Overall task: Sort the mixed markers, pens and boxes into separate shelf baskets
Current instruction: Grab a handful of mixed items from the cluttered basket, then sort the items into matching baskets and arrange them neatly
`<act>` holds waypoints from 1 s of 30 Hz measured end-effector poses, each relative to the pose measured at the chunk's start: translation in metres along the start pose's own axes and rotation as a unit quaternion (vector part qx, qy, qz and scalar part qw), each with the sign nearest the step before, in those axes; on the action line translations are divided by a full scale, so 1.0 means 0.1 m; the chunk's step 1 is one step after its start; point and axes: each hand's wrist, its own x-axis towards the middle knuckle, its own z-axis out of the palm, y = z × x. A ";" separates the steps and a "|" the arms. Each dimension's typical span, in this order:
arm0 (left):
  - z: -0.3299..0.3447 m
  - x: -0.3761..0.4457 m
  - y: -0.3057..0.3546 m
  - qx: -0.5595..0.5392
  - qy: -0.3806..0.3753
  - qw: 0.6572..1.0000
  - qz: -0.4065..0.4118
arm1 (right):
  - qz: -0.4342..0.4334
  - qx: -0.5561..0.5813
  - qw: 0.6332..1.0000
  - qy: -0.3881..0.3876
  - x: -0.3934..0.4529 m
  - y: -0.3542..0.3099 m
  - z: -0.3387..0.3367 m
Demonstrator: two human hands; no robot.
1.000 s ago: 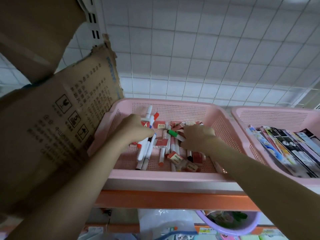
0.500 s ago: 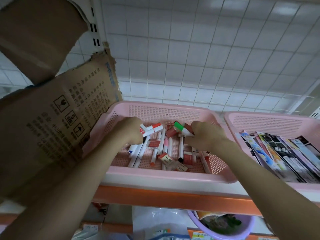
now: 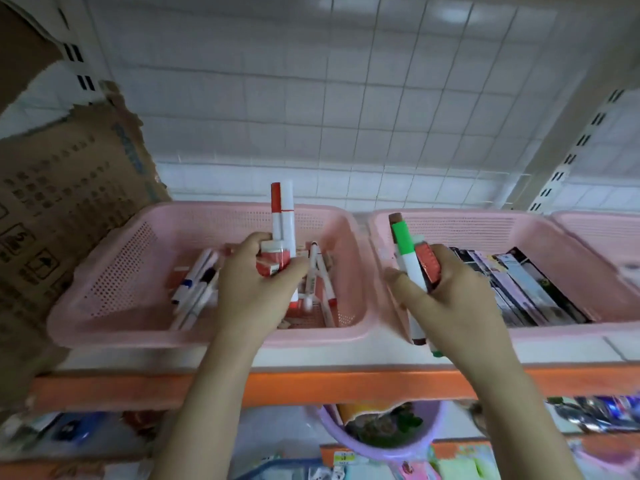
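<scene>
A single head-worn wide-angle camera looks forward and slightly down from close in front of the orange-edged metal shelf (image 3: 346, 379), facing the white tiled wall (image 3: 346, 98) behind it. Both forearms reach in from the bottom edge. The pink perforated plastic basket (image 3: 114, 271) on the shelf sits left of centre, with lower shelving visible beneath.

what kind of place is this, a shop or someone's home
Most likely a stationery shop: pink baskets of markers on an orange-edged shelf, slotted shelving uprights, and more packaged goods alongside.
</scene>
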 end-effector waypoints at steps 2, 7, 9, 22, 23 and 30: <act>0.21 -0.18 0.11 -0.007 0.026 1.000 0.009 | 0.001 0.002 1.000 0.019 -0.09 0.21 -0.24; 0.96 -0.70 0.44 -0.053 0.074 0.996 0.024 | -0.018 0.001 0.998 0.057 -0.34 0.82 -0.97; 1.33 -0.98 0.61 -0.072 0.057 0.995 0.033 | -0.011 0.004 0.997 0.081 -0.44 1.07 -1.30; 2.83 -1.77 1.15 -0.029 -0.027 0.995 0.092 | 0.074 0.041 0.994 0.068 -0.72 2.38 -2.41; 2.93 -1.75 1.15 -0.027 -0.024 0.996 0.084 | 0.070 0.029 0.995 0.071 -0.69 2.48 -2.47; 3.68 -1.59 1.30 -0.035 -0.046 0.996 0.073 | 0.074 -0.019 0.995 0.062 -0.24 3.09 -2.95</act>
